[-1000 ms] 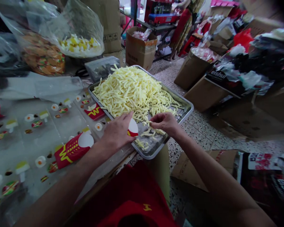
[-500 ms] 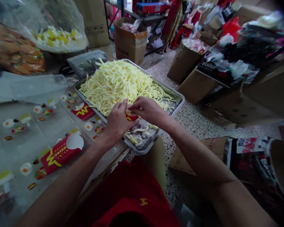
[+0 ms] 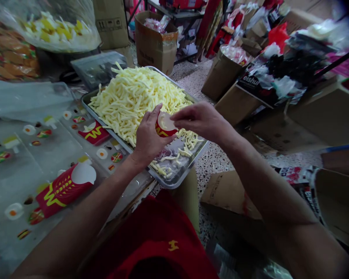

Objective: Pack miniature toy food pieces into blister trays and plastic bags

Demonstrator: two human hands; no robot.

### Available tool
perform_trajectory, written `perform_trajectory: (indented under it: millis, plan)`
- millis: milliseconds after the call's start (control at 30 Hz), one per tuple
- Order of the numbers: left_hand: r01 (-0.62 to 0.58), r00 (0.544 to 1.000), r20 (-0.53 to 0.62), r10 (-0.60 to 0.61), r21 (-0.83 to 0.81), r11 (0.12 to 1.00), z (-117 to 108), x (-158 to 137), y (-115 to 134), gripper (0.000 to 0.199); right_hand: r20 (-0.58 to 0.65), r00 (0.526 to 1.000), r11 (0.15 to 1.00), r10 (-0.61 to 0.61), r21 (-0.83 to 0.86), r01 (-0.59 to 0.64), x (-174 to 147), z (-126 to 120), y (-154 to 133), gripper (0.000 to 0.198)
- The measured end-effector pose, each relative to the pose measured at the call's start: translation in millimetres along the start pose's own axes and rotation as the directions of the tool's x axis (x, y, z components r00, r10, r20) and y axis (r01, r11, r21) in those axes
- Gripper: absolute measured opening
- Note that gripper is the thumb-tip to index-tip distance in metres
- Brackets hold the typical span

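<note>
My left hand [image 3: 151, 131] is wrapped round a red fry carton [image 3: 164, 132] with a yellow zigzag mark, its pale inside turned up and a few pale strips in it. At the carton's right rim is my right hand [image 3: 196, 119], fingers drawn together; whatever lies between their tips is hidden. Below both hands, a metal tray [image 3: 177, 182] bears a big heap of pale yellow fry-shaped strips [image 3: 139, 97], with loose strips near its front corner. On the table left of the tray lie a filled-looking carton [image 3: 94, 133] and a stack of nested empty cartons [image 3: 65, 188].
The table has a clear cover [image 3: 6, 193] over printed food pictures. Behind stand a bag of white and yellow pieces [image 3: 58, 33], a bag of orange-brown items [image 3: 11, 54] and a lidded plastic box [image 3: 99, 68]. Cardboard boxes [image 3: 155, 46] stand on the speckled floor to the back and right.
My right hand has drawn back to the right, from the carton's mouth to its rim. The carton in my left hand now shows its pale inside more. The view has shifted slightly.
</note>
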State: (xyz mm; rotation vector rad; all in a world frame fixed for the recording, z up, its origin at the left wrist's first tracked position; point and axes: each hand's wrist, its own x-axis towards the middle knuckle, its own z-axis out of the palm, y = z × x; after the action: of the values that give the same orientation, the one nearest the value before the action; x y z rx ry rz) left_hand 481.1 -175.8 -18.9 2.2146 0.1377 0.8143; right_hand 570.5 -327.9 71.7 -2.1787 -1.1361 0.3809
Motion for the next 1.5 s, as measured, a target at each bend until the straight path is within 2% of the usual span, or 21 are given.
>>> perform_trajectory:
  millis: [67, 100, 167, 233, 267, 333, 433, 500, 600, 667, 700, 733, 800, 900, 967, 1033, 1133, 1233, 1300, 1400, 1500]
  plan:
    - [0.018, 1.0, 0.002, -0.018, -0.021, 1.0, -0.5, 0.9, -4.5, 0.096, -0.025, 0.994, 0.993, 0.107, -0.049, -0.108, -16.2, 1.5, 12.6, 0.022]
    - [0.015, 1.0, 0.005, -0.015, -0.027, 1.0, -1.2, 1.1, -6.1, 0.096, -0.026, 0.983, 0.973, 0.181, -0.139, -0.183, -23.9, 6.1, 18.1, 0.02]
    - [0.002, 1.0, 0.001, -0.002, -0.032, 1.0, -4.1, 0.9, -7.8, 0.095, -0.053, 0.935, 0.854, 0.35, -0.391, -0.342, -36.2, 20.9, 26.2, 0.016]
    - [-0.001, 1.0, -0.01, 0.001, -0.031, 1.0, -9.3, -0.5, -8.6, 0.094, -0.076, 0.88, 0.688, 0.469, -0.593, -0.418, -43.6, 39.1, 30.8, 0.019]
    - [0.002, 1.0, -0.013, -0.002, -0.03, 1.0, -12.6, -1.8, -9.1, 0.095, -0.083, 0.862, 0.629, 0.5, -0.649, -0.428, -45.4, 47.9, 32.3, 0.024]
    - [0.015, 1.0, -0.016, -0.015, -0.026, 1.0, -20.0, -5.8, -11.0, 0.095, -0.105, 0.849, 0.583, 0.517, -0.683, -0.44, -46.5, 63.1, 35.4, 0.03]
    - [0.055, 0.998, -0.029, -0.056, -0.012, 0.998, -30.0, -14.0, -16.6, 0.094, -0.197, 0.844, 0.583, 0.499, -0.644, -0.495, -43.6, 75.8, 42.1, 0.027]
    - [0.084, 0.996, -0.033, -0.084, 0.0, 0.996, -35.6, -18.5, -20.3, 0.093, -0.227, 0.846, 0.604, 0.482, -0.613, -0.509, -40.7, 75.8, 47.3, 0.024]
    - [0.097, 0.995, -0.004, -0.097, 0.031, 0.995, -44.9, -20.1, -22.7, 0.094, -0.151, 0.903, 0.702, 0.402, -0.583, -0.41, -38.8, 62.3, 51.2, 0.022]
    - [0.093, 0.995, 0.027, -0.095, 0.056, 0.994, -52.5, -18.1, -21.3, 0.095, 0.003, 0.965, 0.813, 0.263, -0.539, -0.22, -39.9, 48.2, 48.8, 0.02]
    - [0.092, 0.995, 0.041, -0.095, 0.067, 0.993, -56.4, -17.1, -19.9, 0.095, 0.099, 0.98, 0.855, 0.175, -0.509, -0.101, -40.8, 41.7, 46.0, 0.019]
    - [0.093, 0.994, 0.055, -0.098, 0.077, 0.993, -60.0, -16.6, -18.2, 0.094, 0.199, 0.976, 0.878, 0.09, -0.479, 0.017, -41.6, 36.5, 42.5, 0.018]
    - [0.101, 0.99, 0.089, -0.109, 0.097, 0.99, -65.2, -18.2, -14.6, 0.093, 0.381, 0.924, 0.867, -0.026, -0.452, 0.211, -41.8, 32.2, 34.9, 0.02]
    - [0.107, 0.98, 0.158, -0.125, 0.117, 0.987, -67.2, -27.8, -11.6, 0.094, 0.545, 0.837, 0.779, -0.049, -0.503, 0.373, -36.7, 40.0, 29.0, 0.02]
    - [0.107, 0.973, 0.191, -0.128, 0.118, 0.987, -66.7, -36.2, -12.6, 0.096, 0.565, 0.825, 0.735, 0.001, -0.559, 0.382, -31.7, 47.8, 31.5, 0.019]
    - [0.115, 0.97, 0.2, -0.138, 0.126, 0.985, -67.2, -43.0, -15.8, 0.095, 0.523, 0.851, 0.737, 0.048, -0.594, 0.324, -28.1, 51.2, 37.3, 0.016]
    - [0.13, 0.971, 0.18, -0.158, 0.157, 0.979, -70.5, -47.0, -20.9, 0.095, 0.417, 0.908, 0.828, 0.038, -0.522, 0.206, -26.9, 46.9, 42.2, 0.015]
    - [0.125, 0.974, 0.161, -0.158, 0.197, 0.972, -72.5, -45.8, -20.1, 0.097, 0.384, 0.923, 0.879, 0.001, -0.44, 0.182, -26.8, 47.2, 34.8, 0.018]
    - [0.118, 0.969, 0.181, -0.165, 0.245, 0.962, -71.5, -44.3, -15.9, 0.096, 0.445, 0.895, 0.853, -0.008, -0.464, 0.238, -24.8, 56.9, 26.8, 0.02]
    - [0.1, 0.948, 0.264, -0.18, 0.291, 0.952, -68.1, -43.1, -9.0, 0.094, 0.513, 0.857, 0.78, 0.048, -0.555, 0.288, -19.8, 76.7, 20.8, 0.021]
    - [0.064, 0.928, 0.331, -0.173, 0.315, 0.947, -63.9, -42.9, -6.6, 0.093, 0.437, 0.896, 0.765, 0.082, -0.603, 0.224, -14.3, 81.5, 22.6, 0.02]
